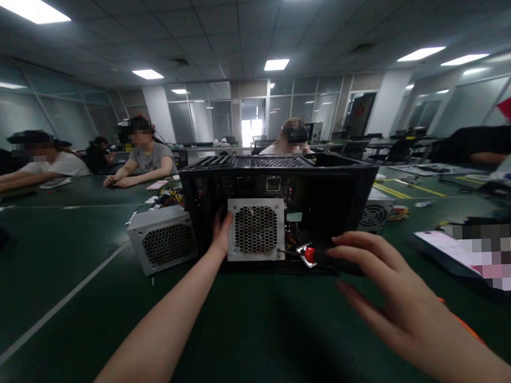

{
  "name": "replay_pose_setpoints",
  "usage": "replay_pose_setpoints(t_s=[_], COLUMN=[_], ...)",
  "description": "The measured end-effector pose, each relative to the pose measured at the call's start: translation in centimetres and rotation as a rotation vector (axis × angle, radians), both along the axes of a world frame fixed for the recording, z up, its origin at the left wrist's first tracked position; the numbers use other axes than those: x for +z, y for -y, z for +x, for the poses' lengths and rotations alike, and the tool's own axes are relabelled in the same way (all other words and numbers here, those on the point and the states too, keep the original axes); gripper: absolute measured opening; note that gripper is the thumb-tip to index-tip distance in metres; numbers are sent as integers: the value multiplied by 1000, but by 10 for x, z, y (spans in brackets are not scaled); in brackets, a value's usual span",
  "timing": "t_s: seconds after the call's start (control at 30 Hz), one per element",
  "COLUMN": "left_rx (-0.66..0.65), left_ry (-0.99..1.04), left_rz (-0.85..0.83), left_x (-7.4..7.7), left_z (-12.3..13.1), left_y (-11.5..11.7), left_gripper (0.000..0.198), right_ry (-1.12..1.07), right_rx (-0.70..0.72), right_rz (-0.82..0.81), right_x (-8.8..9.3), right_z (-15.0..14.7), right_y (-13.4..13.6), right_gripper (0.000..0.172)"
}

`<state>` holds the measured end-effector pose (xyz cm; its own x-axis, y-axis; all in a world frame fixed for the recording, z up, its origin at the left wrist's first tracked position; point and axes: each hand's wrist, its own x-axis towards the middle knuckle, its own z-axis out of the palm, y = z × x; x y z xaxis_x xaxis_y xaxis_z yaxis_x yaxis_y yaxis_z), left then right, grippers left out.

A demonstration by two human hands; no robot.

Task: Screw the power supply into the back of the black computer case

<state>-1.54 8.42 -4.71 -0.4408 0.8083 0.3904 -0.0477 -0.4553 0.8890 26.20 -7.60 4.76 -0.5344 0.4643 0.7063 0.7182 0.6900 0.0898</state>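
Observation:
In front of me a black computer case (323, 197) lies open on the green table. A silver power supply (256, 231) with a honeycomb grille stands at its open side. My left hand (222, 232) grips this unit's left edge, with most fingers hidden behind it. My right hand (382, 276) holds a screwdriver (337, 260) with a black and red handle, its fingers over the top and the thumb lower and a little apart. The shaft points left, its tip at the unit's lower right corner. A small shiny metal piece (301, 249) shows by the red collar.
A second silver power supply (164, 243) with cables sits left of the case; another fan unit (373, 216) is partly hidden on the right. Pink-and-white packaging (447, 253) lies at right. An orange object (468, 329) is partly under my right arm. Several people sit around the table.

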Motion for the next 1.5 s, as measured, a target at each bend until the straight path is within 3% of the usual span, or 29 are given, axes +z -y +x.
replay_pose_setpoints(t_s=[0.07, 0.27, 0.5, 0.9, 0.97, 1.1, 1.17, 1.3, 1.5], left_rx=[-3, -34, -37, -2, 0, -11, -13, -2, -21], left_ry=[-3, -1, 4, 8, 8, 16, 10, -11, 4], left_rz=[7, 28, 44, 6, 11, 7, 1, 2, -9], left_x=[-2, -7, -9, -1, 0, -2, -3, -4, -4], left_z=[-1, -4, -4, -1, 0, 0, -1, -2, -3], left_y=[-2, -8, -9, -2, -1, -2, -3, -4, -5], left_gripper=[56, 60, 59, 57, 57, 61, 60, 56, 55], right_ry=[81, 232, 169, 71, 19, -22, 21, 106, 107], right_rx=[0, -3, -45, -595, -510, -166, -60, 2, -19], right_rz=[-54, 50, 57, 111, 62, -132, -209, -196, -157], right_x=[5, 3, 0, -11, -11, -14, -14, -10, -6], right_z=[1, -5, -8, -7, -4, 4, 4, -2, -10], right_y=[8, 18, 19, 15, 16, 23, 27, 31, 28], right_gripper=[30, 40, 29, 37, 34, 35, 36, 37, 32])
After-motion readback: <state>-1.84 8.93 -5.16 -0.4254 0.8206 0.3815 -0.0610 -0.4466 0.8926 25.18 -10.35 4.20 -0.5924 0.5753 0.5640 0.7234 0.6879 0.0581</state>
